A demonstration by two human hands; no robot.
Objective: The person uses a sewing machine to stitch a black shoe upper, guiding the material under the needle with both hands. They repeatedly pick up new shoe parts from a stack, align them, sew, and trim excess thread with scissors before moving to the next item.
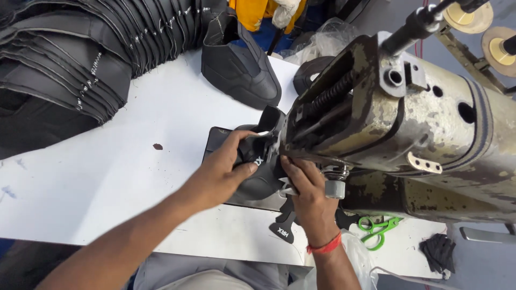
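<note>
My left hand (223,166) grips a black shoe upper (257,182) from the left, thumb on top, and presses it against the head of a worn beige sewing machine (408,123). Fingers of my right hand (307,196) lie on the same piece at its right side, just under the machine's needle area (328,172). Below my right wrist, which wears a red thread band, a small black cut piece with white lettering (283,228) lies on the table.
A large stack of black stitched uppers (80,59) fills the far left of the white table (107,161). One more black upper (239,64) stands behind. Green-handled scissors (379,228) lie at the right, near black scraps (438,252). Thread spools (473,16) sit top right.
</note>
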